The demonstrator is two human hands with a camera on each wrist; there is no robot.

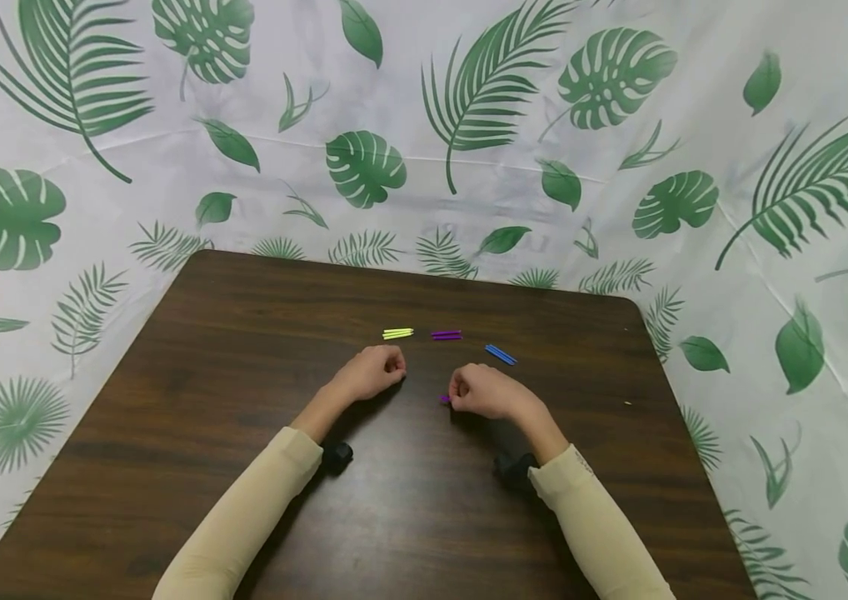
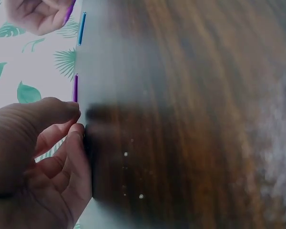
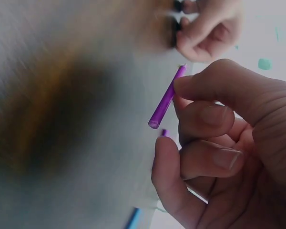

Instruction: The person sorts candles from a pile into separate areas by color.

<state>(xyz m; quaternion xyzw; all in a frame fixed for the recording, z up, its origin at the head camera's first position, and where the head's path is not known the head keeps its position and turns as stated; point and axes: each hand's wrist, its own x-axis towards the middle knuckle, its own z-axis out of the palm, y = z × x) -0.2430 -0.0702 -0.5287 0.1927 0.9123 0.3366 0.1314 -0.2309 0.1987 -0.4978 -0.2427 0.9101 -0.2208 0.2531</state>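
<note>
My right hand (image 1: pixel 490 392) pinches a thin purple candle (image 3: pixel 167 100) between thumb and fingertips, low over the table, right of the middle. Its pale wick end points toward my left hand in the right wrist view. My left hand (image 1: pixel 371 372) rests on the table with loosely curled fingers and nothing held. Just beyond it lie several yellow candles (image 1: pixel 397 333) side by side. A small group of purple candles (image 1: pixel 446 335) lies to their right. Farther right, blue candles (image 1: pixel 501 355) lie together at a slant, beyond my right hand.
The dark wood-grain table (image 1: pixel 409 517) has rounded corners. A white curtain (image 1: pixel 281 192) with green leaf prints hangs behind it and along the sides. A tiny pale scrap (image 1: pixel 627 403) lies near the right edge. Dark wrist cameras sit below both hands.
</note>
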